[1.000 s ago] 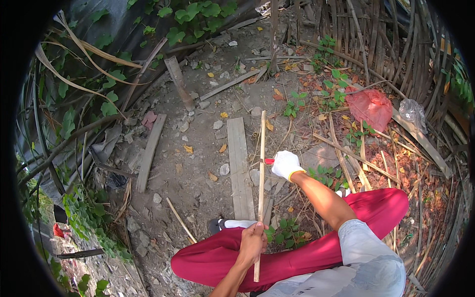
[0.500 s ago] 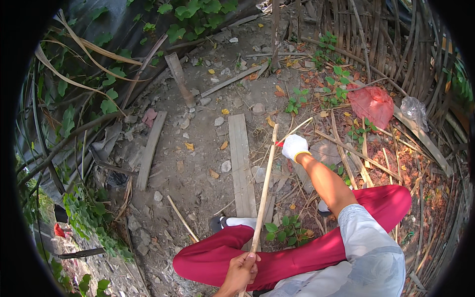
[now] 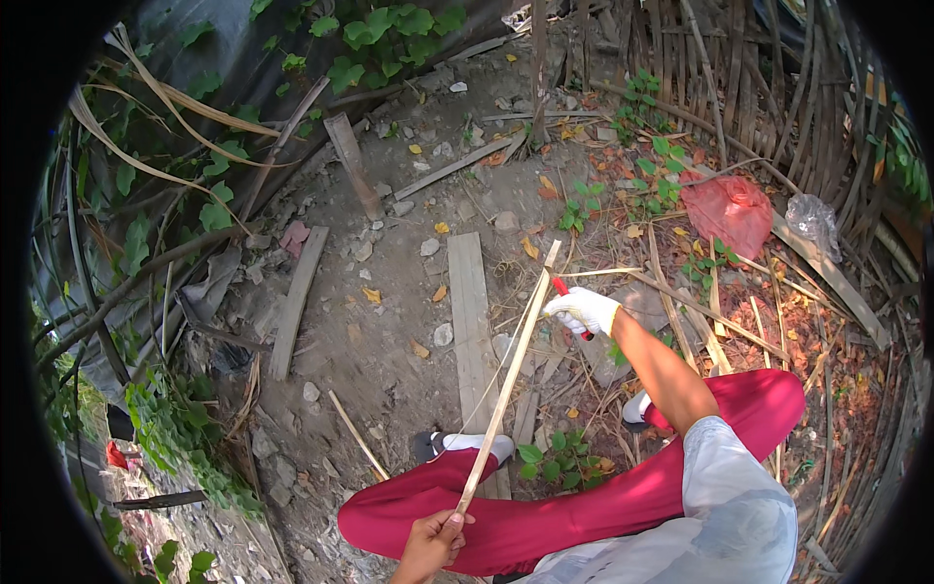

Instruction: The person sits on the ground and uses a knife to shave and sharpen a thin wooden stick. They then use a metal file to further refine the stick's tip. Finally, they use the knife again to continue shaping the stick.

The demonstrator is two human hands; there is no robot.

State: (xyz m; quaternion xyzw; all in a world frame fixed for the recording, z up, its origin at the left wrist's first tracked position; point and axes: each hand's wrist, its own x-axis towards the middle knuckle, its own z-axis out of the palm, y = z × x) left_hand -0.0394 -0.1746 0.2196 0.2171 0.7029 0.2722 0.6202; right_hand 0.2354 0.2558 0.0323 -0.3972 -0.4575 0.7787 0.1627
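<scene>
My bare left hand (image 3: 433,540) is closed round the lower end of a long pale wooden strip (image 3: 507,394), which slants up and away over my crossed legs. Near its far end, my right hand (image 3: 582,311) in a white glove is closed on a red-handled tool (image 3: 560,286), whose red ends show on both sides of the glove. Whether it has a blade cannot be made out. A thin sliver (image 3: 516,362) stands apart along the strip's left side. Another thin pale stick (image 3: 608,272) points right from beside the glove.
A flat grey board (image 3: 471,326) lies on the dirt ahead, a second plank (image 3: 298,304) to its left. Loose sticks (image 3: 715,313) and a red plastic bag (image 3: 732,216) lie at the right. A slatted fence (image 3: 759,88) curves round the far right; leafy vines (image 3: 180,438) edge the left.
My right hand has moved slightly nearer and turned, so more of the red tool shows. A thin sliver now stands off the strip. My left hand has shifted left and down.
</scene>
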